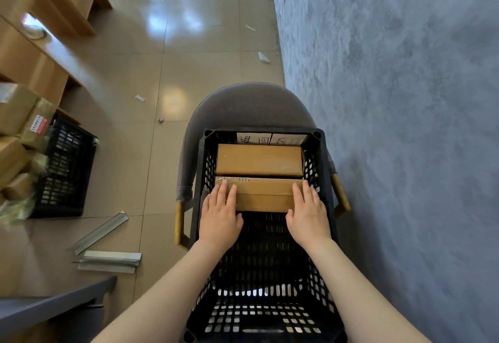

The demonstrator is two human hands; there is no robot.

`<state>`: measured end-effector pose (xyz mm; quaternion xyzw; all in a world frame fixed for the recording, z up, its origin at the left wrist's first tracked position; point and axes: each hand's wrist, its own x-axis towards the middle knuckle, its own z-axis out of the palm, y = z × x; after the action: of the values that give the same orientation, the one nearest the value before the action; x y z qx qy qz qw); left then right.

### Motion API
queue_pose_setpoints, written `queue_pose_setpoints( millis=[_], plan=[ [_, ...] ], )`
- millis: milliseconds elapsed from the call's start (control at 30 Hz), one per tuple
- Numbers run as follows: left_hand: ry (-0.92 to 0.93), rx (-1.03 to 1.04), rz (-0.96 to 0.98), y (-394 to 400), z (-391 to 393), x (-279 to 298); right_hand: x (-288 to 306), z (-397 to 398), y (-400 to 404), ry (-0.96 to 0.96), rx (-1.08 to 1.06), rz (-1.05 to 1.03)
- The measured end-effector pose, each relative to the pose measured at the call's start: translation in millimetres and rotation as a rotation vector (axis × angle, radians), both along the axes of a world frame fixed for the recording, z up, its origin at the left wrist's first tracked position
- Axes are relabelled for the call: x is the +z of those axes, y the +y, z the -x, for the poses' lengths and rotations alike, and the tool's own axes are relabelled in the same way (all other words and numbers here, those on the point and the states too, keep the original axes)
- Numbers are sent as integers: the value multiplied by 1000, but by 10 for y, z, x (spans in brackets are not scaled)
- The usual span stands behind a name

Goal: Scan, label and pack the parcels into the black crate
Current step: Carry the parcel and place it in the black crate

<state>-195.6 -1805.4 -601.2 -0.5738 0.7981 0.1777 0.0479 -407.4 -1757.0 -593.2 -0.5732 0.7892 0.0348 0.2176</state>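
Note:
A black slotted crate (198, 180) sits on a grey chair (243, 105) in front of me. Inside it, a brown cardboard parcel (259, 160) lies against the far wall below a white handwritten sign (271, 140). A second brown parcel (263, 194) with a label strip on its far left edge lies just in front of the first. My left hand (220, 215) rests on its left end with fingers straight on top and the thumb at its near side. My right hand (307, 214) rests the same way on its right end. The near half of the crate holds nothing.
Another black crate (64, 169) stands on the floor at the left beside a pile of cardboard boxes (16, 115). Grey angled strips (108, 259) and paper scraps lie on the tiled floor. A grey wall runs along the right. Wooden shelving is at upper left.

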Motion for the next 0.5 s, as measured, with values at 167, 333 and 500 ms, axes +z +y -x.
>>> queue_pose_setpoints(
  millis=[167,333,500],
  plan=[
    [-18,-53,-31,66,-29,134,137,4,132,-32,3,5],
    [-19,-205,-52,157,-98,338,426,-32,432,-63,-67,17],
    [10,-353,-33,304,-152,601,761,-146,980,-71,-231,72]
  ],
)
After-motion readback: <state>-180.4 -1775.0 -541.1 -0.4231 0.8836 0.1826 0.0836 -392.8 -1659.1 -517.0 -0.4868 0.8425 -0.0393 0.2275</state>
